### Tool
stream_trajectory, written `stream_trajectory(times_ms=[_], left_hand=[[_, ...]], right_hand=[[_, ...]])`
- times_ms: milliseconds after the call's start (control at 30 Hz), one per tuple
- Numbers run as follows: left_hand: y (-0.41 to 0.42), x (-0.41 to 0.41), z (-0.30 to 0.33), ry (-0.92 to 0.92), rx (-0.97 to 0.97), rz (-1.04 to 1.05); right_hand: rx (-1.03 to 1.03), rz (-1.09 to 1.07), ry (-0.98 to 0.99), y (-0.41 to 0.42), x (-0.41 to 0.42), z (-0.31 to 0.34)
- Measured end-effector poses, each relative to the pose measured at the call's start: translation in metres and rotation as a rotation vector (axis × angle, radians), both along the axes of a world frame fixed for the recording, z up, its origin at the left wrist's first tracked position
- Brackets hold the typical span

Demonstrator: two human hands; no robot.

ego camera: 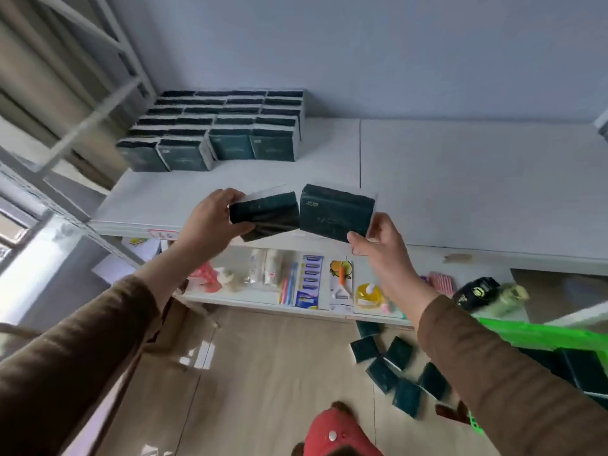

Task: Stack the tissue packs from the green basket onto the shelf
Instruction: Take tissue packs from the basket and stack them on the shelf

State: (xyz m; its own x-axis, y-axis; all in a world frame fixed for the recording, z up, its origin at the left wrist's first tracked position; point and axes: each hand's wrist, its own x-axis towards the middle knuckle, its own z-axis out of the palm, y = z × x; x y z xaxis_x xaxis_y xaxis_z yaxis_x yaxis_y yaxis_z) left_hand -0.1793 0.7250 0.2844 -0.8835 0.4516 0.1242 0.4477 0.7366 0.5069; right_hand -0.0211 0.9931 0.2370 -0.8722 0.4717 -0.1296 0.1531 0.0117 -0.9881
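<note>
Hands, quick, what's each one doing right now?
Left hand: grips a dark tissue pack.
Right hand: pinches another dark tissue pack.

We saw a lower shelf board with small things lying in a row on it: toothbrushes, a blue card of razor heads, a yellow pouch and a pink bag. A black bottle lay near them. A red slipper stood on the wooden floor.
</note>
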Motion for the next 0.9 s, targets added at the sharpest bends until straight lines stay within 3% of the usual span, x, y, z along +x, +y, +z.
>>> stream_trajectory(times_ms=[200,467,633,900], left_hand=[[-0.043,-0.112,0.000,0.040,-0.069,0.019],[-0.031,-0.255,-0.010,0.073,-0.141,-0.063],[-0.020,-0.303,-0.020,0.069,-0.219,-0.158],[-0.029,-0.340,-0.045,0.289,-0.331,-0.197]], right_hand=[[0.021,0.040,0.005,-0.034,-0.097,-0.010],[0.145,-0.005,-0.071,-0.021,-0.225,-0.037],[0.236,-0.028,-0.126,-0.016,-0.279,-0.050],[0.387,-0.099,-0.189,-0.040,-0.314,-0.068]])
